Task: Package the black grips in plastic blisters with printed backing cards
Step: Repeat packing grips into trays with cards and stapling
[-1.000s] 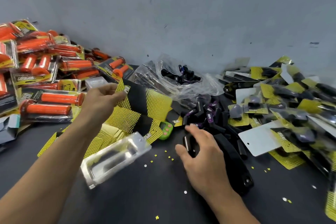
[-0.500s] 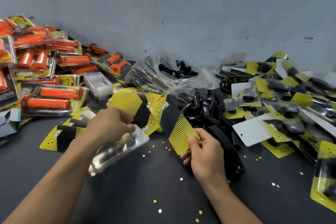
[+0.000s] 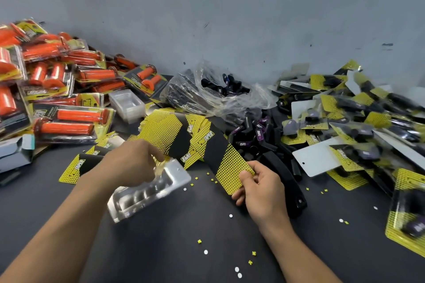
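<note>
Right hand (image 3: pixel 262 190) pinches a backing card (image 3: pixel 227 165); left hand (image 3: pixel 128 163) grips a clear blister (image 3: pixel 147 193).
The card's near corner sits between thumb and curled fingers; the blister's far end is under the left fingers, its near end on the table (image 3: pixel 184 236); loose black grips (image 3: pixel 253 138) lie heaped just beyond the card; orange packs (image 3: pixel 69 119) crowd the left edge, finished packs (image 3: pixel 368 122) the right; bare tabletop lies near.

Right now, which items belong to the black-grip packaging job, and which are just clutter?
In the job:
- left hand holding clear blister
- right hand pinching backing card
- loose black grips
- card stack

Lying about:
- orange grip packs
- punched paper dots
- grey box
</note>
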Motion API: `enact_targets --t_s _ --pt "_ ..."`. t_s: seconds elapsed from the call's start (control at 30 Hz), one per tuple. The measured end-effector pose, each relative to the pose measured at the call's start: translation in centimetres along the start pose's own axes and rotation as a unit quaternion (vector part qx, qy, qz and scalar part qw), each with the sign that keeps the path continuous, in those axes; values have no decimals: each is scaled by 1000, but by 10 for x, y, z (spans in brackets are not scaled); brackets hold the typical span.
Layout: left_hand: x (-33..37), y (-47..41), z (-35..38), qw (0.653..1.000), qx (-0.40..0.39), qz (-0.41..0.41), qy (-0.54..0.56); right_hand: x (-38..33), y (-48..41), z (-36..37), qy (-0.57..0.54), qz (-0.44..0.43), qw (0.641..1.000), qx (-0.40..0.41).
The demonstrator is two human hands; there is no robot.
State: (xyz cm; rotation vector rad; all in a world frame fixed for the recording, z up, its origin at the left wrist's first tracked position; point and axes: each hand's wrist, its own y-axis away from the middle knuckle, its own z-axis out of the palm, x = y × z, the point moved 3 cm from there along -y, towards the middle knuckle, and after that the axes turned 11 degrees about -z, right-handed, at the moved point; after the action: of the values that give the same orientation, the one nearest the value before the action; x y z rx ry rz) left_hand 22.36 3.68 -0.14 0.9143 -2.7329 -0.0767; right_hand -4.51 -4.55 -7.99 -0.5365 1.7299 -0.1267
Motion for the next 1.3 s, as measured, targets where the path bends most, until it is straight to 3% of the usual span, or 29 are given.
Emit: enact_targets --t_s 0.4,0.57,0.7,0.97,1.13,1.2,1.3 --pt "5 -4 -12 983 140 -30 -114 2 -1 1 -6 27 1000 0" --pt "7 -8 -18 990 118 -31 -66 3 0 1 -15 29 999 2" --pt "12 -6 -27 985 169 -26 -36 3 -1 1 -40 36 999 10" --pt "25 11 -51 938 346 -23 10 1 0 1 -63 27 998 12" --pt "37 33 -75 870 471 22 143 -3 0 0 -53 10 998 34" --pt "43 35 -75 881 409 39 237 -7 3 -1 -39 -4 998 50" --pt "58 27 -45 902 195 10 385 -12 6 -4 -53 -15 994 93"
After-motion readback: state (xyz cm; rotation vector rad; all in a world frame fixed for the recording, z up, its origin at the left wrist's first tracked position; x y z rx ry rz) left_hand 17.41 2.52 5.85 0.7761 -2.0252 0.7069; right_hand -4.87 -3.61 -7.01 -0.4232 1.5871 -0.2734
